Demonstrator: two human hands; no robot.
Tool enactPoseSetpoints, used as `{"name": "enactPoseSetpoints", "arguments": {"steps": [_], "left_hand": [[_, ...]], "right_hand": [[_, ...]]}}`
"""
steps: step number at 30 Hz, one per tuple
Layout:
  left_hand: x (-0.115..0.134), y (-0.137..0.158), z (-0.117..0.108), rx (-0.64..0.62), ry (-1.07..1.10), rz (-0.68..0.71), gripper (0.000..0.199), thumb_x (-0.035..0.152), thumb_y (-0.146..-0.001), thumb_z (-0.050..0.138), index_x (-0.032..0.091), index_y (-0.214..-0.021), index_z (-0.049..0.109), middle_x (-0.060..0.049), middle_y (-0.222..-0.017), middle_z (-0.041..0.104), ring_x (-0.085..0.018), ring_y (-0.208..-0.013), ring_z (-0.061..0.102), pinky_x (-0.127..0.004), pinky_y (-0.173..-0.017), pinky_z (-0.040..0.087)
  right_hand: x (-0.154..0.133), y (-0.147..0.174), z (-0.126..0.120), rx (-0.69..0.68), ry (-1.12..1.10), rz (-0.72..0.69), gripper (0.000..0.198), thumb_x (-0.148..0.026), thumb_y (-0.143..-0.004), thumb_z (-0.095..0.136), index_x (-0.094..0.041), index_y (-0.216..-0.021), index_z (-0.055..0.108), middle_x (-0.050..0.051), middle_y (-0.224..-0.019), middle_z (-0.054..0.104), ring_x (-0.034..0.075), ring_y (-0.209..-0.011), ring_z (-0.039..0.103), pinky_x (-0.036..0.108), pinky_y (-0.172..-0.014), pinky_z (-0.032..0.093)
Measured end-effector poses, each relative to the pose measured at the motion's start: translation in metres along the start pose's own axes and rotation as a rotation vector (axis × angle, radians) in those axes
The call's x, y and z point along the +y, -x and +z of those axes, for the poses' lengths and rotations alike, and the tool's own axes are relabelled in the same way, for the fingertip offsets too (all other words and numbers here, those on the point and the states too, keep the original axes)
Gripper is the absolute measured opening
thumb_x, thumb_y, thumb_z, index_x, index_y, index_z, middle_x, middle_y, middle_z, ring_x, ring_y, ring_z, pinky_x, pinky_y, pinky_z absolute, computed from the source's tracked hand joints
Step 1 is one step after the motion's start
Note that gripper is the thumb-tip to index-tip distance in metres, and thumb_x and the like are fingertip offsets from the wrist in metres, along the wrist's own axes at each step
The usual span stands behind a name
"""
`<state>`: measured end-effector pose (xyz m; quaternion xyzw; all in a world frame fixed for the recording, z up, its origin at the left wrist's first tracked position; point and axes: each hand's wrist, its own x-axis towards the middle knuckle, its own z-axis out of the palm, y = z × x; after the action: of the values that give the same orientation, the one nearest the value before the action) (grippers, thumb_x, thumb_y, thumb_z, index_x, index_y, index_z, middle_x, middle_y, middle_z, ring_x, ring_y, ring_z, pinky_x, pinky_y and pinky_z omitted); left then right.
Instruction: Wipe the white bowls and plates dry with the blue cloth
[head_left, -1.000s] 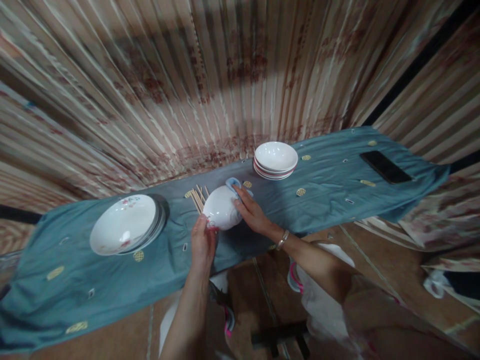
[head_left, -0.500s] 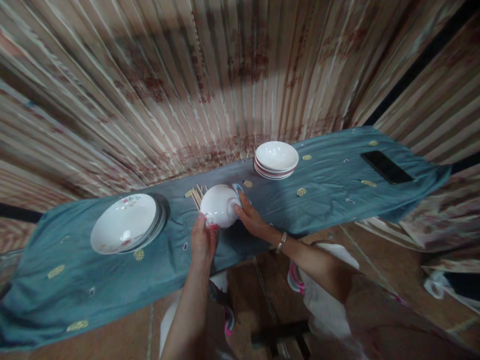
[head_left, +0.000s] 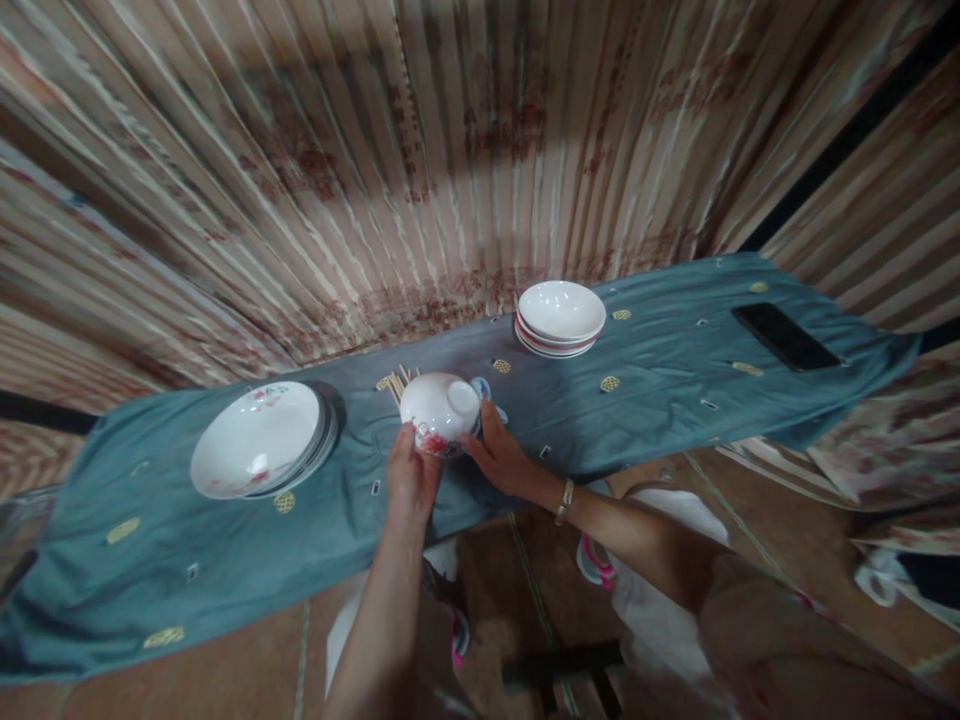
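Over the middle of the table I hold a white bowl [head_left: 431,397] with red flowers, tipped so that its foot ring points up and to the right. My left hand [head_left: 411,475] is closed on its lower left rim, thumb on the outside. At the bowl's right side is my right hand [head_left: 504,450], its fingers closed around a light blue cloth [head_left: 481,387] that shows beyond them. The bowl hides part of the cloth. Behind the bowl, several wooden chopsticks [head_left: 397,384] lie on the table, partly covered by it.
A stack of large flowered plates [head_left: 259,440] stands to the left. Farther back, right of centre, is a stack of white bowls [head_left: 561,312] with red bands. A black phone [head_left: 785,336] lies at the right on the blue tablecloth [head_left: 660,390]. A pleated curtain [head_left: 465,180] hangs behind.
The bowl has turned in my hands, so its foot ring now faces more upward and its flowers show more. My right hand has shifted down along its side, toward the rim.
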<state>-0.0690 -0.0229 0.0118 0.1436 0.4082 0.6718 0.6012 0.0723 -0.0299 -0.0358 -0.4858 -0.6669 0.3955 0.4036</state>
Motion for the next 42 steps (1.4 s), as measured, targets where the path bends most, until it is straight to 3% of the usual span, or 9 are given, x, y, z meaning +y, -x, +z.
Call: {"name": "enactPoseSetpoints", "arguments": {"steps": [6,12,20,23,26,30,34,38,42], "left_hand": [[-0.002,0.0,0.002,-0.024,-0.012,0.039,0.034,0.036,-0.084,0.072,0.015,-0.111,0.074,-0.012,-0.107,0.079,-0.025,-0.114,0.07,-0.036,-0.1,0.054],[-0.002,0.0,0.003,-0.012,0.008,0.024,0.032,0.033,-0.085,0.072,0.011,-0.109,0.074,-0.014,-0.105,0.079,-0.025,-0.111,0.072,-0.036,-0.102,0.053],[0.002,0.002,0.006,-0.014,0.044,-0.029,0.03,0.028,-0.09,0.067,0.011,-0.114,0.072,-0.01,-0.095,0.079,-0.02,-0.09,0.075,-0.031,-0.091,0.056],[0.004,0.003,0.008,-0.026,0.054,-0.034,0.029,0.025,-0.09,0.067,0.011,-0.114,0.071,-0.009,-0.09,0.079,-0.018,-0.081,0.074,-0.029,-0.086,0.056],[0.004,0.003,0.008,-0.007,0.051,-0.03,0.018,0.022,-0.091,0.063,0.013,-0.102,0.073,-0.006,-0.082,0.077,-0.015,-0.073,0.071,-0.026,-0.079,0.057],[0.002,0.004,0.005,0.01,0.005,-0.032,0.007,0.021,-0.087,0.067,0.017,-0.083,0.071,-0.002,-0.075,0.073,-0.011,-0.062,0.064,-0.021,-0.065,0.053],[-0.002,0.004,0.001,-0.014,-0.04,0.017,0.008,0.025,-0.083,0.072,0.018,-0.083,0.07,-0.004,-0.082,0.073,-0.013,-0.068,0.066,-0.022,-0.066,0.053],[-0.005,0.005,0.002,-0.036,-0.053,0.047,0.009,0.025,-0.081,0.073,0.019,-0.08,0.067,-0.001,-0.078,0.07,-0.011,-0.063,0.062,-0.021,-0.062,0.049],[-0.004,0.006,0.004,-0.05,-0.045,0.036,0.008,0.025,-0.082,0.072,0.018,-0.08,0.068,-0.003,-0.082,0.072,-0.013,-0.069,0.064,-0.024,-0.071,0.052]], "right_hand": [[-0.001,0.02,0.006,-0.037,0.087,-0.05,0.095,-0.068,-0.098,0.04,-0.012,-0.165,0.004,0.021,-0.172,0.01,0.035,-0.16,0.004,0.06,-0.129,0.012],[0.0,0.037,0.007,-0.077,0.282,-0.168,0.092,-0.059,-0.1,0.044,-0.009,-0.165,0.001,0.026,-0.17,0.008,0.04,-0.158,0.01,0.064,-0.125,0.024],[0.001,0.047,0.007,-0.043,0.606,-0.362,0.086,-0.046,-0.104,0.044,-0.004,-0.163,-0.001,0.033,-0.167,0.012,0.043,-0.154,0.026,0.062,-0.113,0.042],[-0.001,0.047,0.006,-0.066,0.697,-0.41,0.087,-0.048,-0.101,0.05,-0.003,-0.163,0.007,0.032,-0.167,0.016,0.042,-0.148,0.037,0.058,-0.109,0.045],[-0.005,0.044,0.003,-0.108,0.763,-0.468,0.081,-0.048,-0.1,0.053,-0.005,-0.161,0.02,0.03,-0.166,0.023,0.039,-0.133,0.054,0.055,-0.102,0.048],[-0.016,0.035,-0.003,-0.111,0.814,-0.552,0.071,-0.048,-0.1,0.054,-0.007,-0.155,0.038,0.026,-0.163,0.033,0.035,-0.125,0.059,0.053,-0.105,0.046],[-0.025,0.023,-0.007,-0.05,0.847,-0.611,0.066,-0.051,-0.101,0.05,-0.009,-0.151,0.044,0.023,-0.16,0.042,0.034,-0.132,0.054,0.053,-0.113,0.038],[-0.03,0.011,-0.009,0.014,0.874,-0.575,0.067,-0.054,-0.102,0.047,-0.009,-0.152,0.043,0.024,-0.158,0.043,0.032,-0.126,0.056,0.052,-0.114,0.035],[-0.039,0.002,-0.013,0.022,0.87,-0.501,0.067,-0.054,-0.102,0.045,-0.01,-0.152,0.044,0.022,-0.159,0.043,0.032,-0.12,0.059,0.049,-0.111,0.037]]}}
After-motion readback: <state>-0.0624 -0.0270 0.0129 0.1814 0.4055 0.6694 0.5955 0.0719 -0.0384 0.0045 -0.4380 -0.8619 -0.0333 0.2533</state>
